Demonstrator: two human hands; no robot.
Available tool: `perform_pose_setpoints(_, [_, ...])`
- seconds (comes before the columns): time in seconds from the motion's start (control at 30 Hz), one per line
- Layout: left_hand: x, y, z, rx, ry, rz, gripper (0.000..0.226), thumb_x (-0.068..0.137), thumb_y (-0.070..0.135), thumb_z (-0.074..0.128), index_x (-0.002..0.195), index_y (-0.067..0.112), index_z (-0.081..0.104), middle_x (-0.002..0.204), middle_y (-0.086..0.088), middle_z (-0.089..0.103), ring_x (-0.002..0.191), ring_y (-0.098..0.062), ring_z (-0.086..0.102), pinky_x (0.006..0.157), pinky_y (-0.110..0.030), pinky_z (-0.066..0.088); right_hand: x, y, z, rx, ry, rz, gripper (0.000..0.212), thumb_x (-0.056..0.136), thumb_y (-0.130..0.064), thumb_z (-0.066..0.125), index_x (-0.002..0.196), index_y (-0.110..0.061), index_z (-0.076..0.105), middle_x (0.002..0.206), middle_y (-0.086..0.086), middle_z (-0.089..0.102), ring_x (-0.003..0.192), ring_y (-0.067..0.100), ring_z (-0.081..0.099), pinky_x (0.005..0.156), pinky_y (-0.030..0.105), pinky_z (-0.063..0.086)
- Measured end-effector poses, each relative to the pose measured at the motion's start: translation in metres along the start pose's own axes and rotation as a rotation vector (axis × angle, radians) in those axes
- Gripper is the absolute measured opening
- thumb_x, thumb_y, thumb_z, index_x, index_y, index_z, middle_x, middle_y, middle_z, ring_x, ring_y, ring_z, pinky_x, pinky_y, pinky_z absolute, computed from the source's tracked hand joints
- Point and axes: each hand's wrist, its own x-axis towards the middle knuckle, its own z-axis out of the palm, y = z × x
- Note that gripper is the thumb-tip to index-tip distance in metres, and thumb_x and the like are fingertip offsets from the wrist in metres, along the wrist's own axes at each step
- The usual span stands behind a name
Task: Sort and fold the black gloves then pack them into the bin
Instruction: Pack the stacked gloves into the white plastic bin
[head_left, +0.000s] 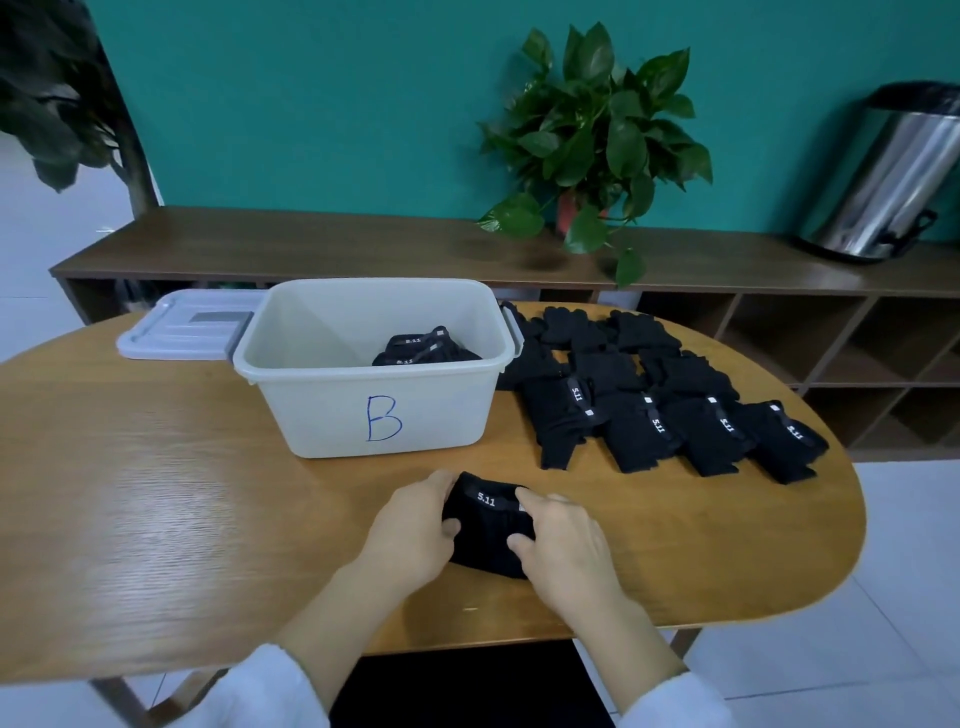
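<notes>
Both hands are working a folded pair of black gloves (488, 525) on the near part of the wooden table (156, 493), just in front of the bin (374, 415). The left hand (410, 530) is curling its fingers over the bundle's left end, thumb tucked against the fabric, while the right hand (561, 545) is closing round the right end, forefinger lying along the top edge beside the white "5.11" label and thumb pressing into the side; the two are squeezing from opposite ends, probably so the fold is not springing open. The label is facing up, which is likely deliberate, since the folded gloves in the bin (423, 351) are showing theirs the same way. Those are lying in the bin's right rear corner (a sensible place to begin a row), leaving most of the floor bare. The bin is marked with a blue "B" and standing open, its grey lid (182, 332) set flat beside it on the left, out of the reaching path. To the right, the remaining gloves (649, 395) are lying in overlapping rows, cuffs toward the person, seemingly paired already and waiting their turn. Judging by the count, the packing is only just starting; the next move would seem to be lifting this bundle into the bin beside the others.
</notes>
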Motion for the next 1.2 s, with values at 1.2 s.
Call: perform_pose_setpoints(1.2, [0.032,0.067,-0.150,-0.536,0.188,0.210,0.043,0.090,-0.007,0.061,0.125,0.018,0.058,0.081,-0.002,0.069,0.072,-0.008,0.066,0.065,-0.015,0.049,0.063,-0.062,-0.143,0.376,0.182,-0.276,0.050,0.086,-0.004,0.067,0.133,-0.023,0.060,0.104,-0.006,0.059,0.109,0.015,0.055,0.092,0.026,0.044])
